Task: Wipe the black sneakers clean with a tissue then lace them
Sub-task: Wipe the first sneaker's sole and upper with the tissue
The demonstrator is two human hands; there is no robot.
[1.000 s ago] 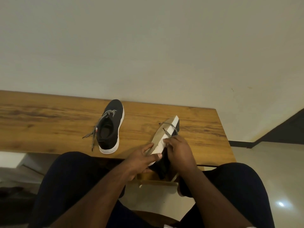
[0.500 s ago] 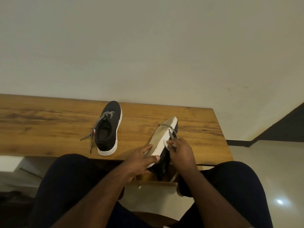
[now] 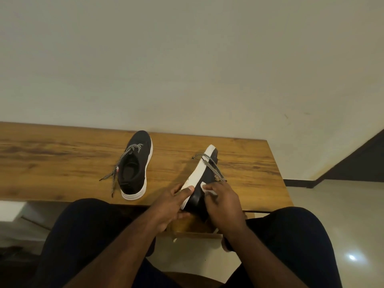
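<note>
Tissue (image 3: 204, 187) now lower, right fingers (image 3: 216, 189) pinching

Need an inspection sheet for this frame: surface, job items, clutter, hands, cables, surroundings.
Surface: wooden table, set against a wall.
Job's things: held sneaker tipped on its side, white sole facing left, heel toward the person, laces loose; second sneaker upright on the table, laces trailing; tissue against the held sneaker's side.
Clutter: nothing seen.
Hands: left hand grips the held sneaker's heel; right hand holds the tissue.
Cables: nothing seen.
Surroundings: plain wall; glossy floor on the right.
</note>
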